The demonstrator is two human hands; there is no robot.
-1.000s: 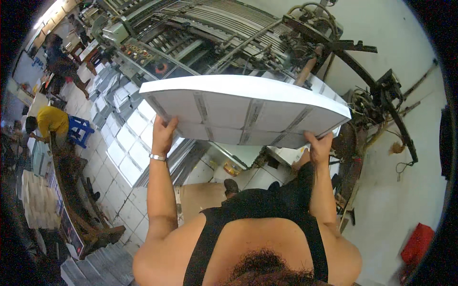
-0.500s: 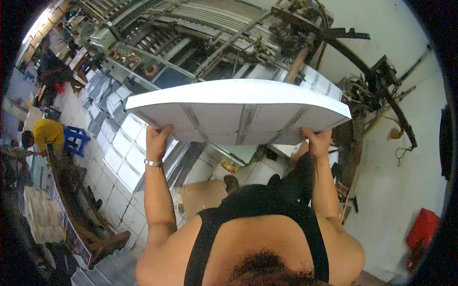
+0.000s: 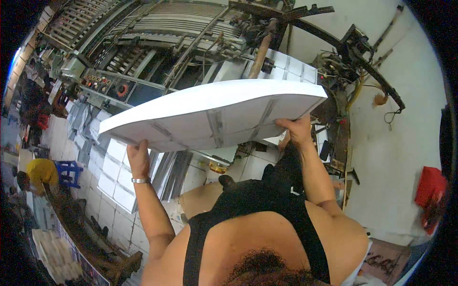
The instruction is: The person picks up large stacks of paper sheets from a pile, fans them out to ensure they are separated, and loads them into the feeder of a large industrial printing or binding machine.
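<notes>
A thick stack of large white paper sheets (image 3: 191, 126) is held up in front of my body, its top bowed and its near face marked with pale printed blocks and grey bands. My left hand (image 3: 138, 162), with a metal band at the wrist, grips the left part of its lower edge, thumb on the near face. Toward the right end, my right hand (image 3: 298, 131) is closed on the same stack, thumb across the printed side. The other fingers are mostly hidden behind the sheets. The stack tilts, its right end farther from me.
A large machine (image 3: 129, 52) with rollers and a control panel (image 3: 124, 88) stands ahead. Printed sheets (image 3: 286, 66) lie at its right end. More piled sheets (image 3: 114, 176) stand at left. A person in a yellow shirt (image 3: 42, 171) bends near a blue stool (image 3: 69, 173).
The view has turned, and the paper stack has shifted left in it and tilted, its left end lower and its right end higher. Both hands keep their grip.
</notes>
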